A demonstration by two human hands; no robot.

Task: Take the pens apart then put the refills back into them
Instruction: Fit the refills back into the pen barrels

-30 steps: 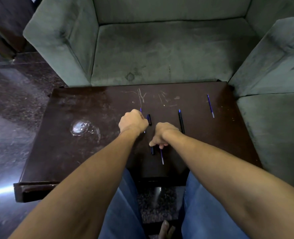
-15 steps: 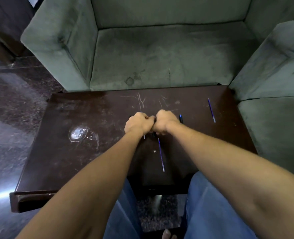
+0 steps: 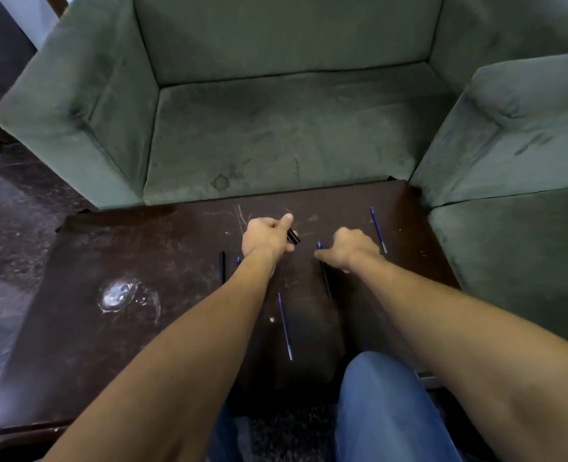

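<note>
So closest to the person there's a loose blue refill (image 3: 284,325) lying on the dark table (image 3: 76,328), just past their knee. A bit further out, a black pen (image 3: 325,278) with a blue tip lies right under the right hand (image 3: 352,250). Its fingers are curled and the thumb sits by the pen, but honestly I can't tell if it's gripping. A black barrel (image 3: 222,271) lies left of the left arm. The left hand (image 3: 267,236) grips a short black pen piece (image 3: 293,237). Another refill (image 3: 378,230) lies far right, near the green sofa (image 3: 276,128).
</note>
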